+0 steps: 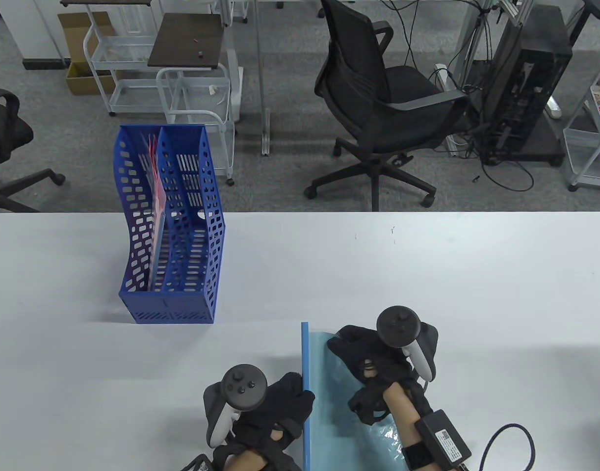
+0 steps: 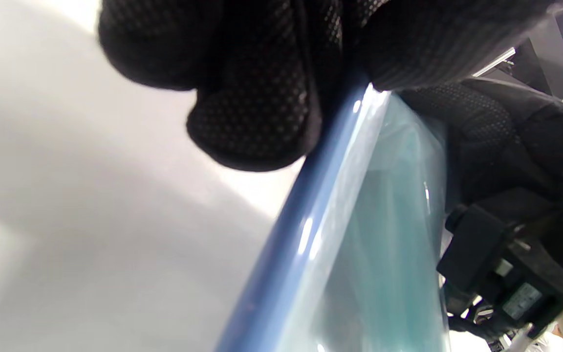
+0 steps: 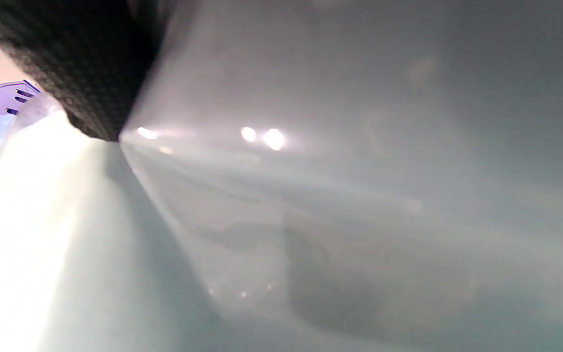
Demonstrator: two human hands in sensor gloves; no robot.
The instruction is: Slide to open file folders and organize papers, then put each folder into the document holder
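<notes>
A translucent teal folder lies at the table's near edge, with a blue slide bar along its left side. My left hand grips that bar; in the left wrist view its gloved fingers curl round the slide bar. My right hand lies flat on the folder's cover, fingers pointing away from me. The right wrist view shows only the blurred glossy cover and a bit of glove. The blue document holder stands upright at the far left with a pink folder in its left compartment.
The white table stretches wide to the right of the holder. Beyond its far edge stand a black office chair, white carts and a computer tower on the floor.
</notes>
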